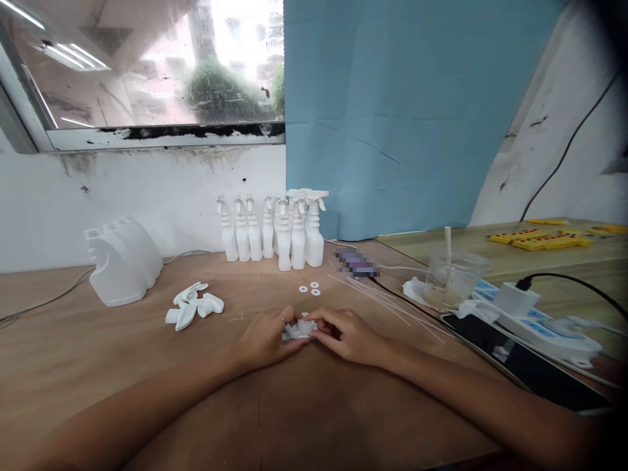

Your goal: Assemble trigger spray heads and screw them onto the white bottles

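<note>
Small white plastic parts [300, 328] lie between my two hands at the middle of the table. My left hand [267, 337] is bent around their left side, its fingers closed on them, a ring on one finger. From the right, the fingertips of my right hand [346, 335] pinch at the same white parts. Three white washers [315, 292] lie just beyond my hands. To the left is a small pile of white spray heads [193, 306]. Behind stand several white spray bottles [283, 242] with their heads on.
White bottles without heads [125, 261] stand at the left by the wall. Thin clear tubes [387, 302] lie right of the washers. Farther right are a phone [357, 261], a plastic cup [449, 281], a power strip [549, 330] and a dark tablet [520, 360].
</note>
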